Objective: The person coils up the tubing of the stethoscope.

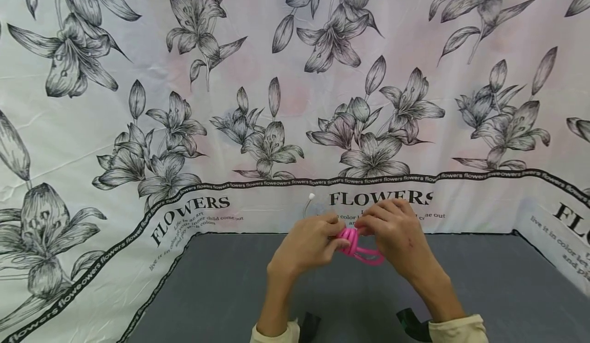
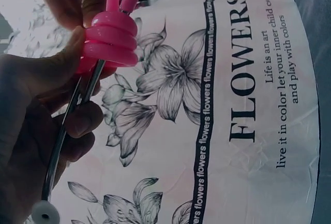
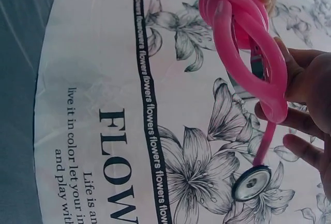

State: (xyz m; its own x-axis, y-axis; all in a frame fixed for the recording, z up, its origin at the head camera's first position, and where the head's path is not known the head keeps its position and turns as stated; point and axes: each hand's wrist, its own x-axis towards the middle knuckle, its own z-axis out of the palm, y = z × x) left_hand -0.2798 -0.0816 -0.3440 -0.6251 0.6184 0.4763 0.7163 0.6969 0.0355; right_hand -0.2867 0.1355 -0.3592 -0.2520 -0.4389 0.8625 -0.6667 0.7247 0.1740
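A pink stethoscope [image 1: 351, 238] is held up above the dark surface between both hands, its tubing wound into a tight coil [image 2: 111, 40]. My left hand [image 1: 306, 243] grips the coil and the metal ear tubes [image 2: 58, 149], which end in a white ear tip [image 2: 45, 212]. Curled fingers of my right hand [image 1: 394, 233] hold the tubing on the coil's other side. In the right wrist view a loop [image 3: 276, 71] of tubing sticks out of the coil beside that hand's thumb. Below it hangs the round chest piece [image 3: 252, 182] on a short length of tube.
A dark grey table top [image 1: 221, 281] lies under the hands. Behind it hangs a white cloth [image 1: 267, 210] printed with flowers and lettering. Dark straps [image 1: 410, 324] show near both cream sleeves [image 1: 458, 328].
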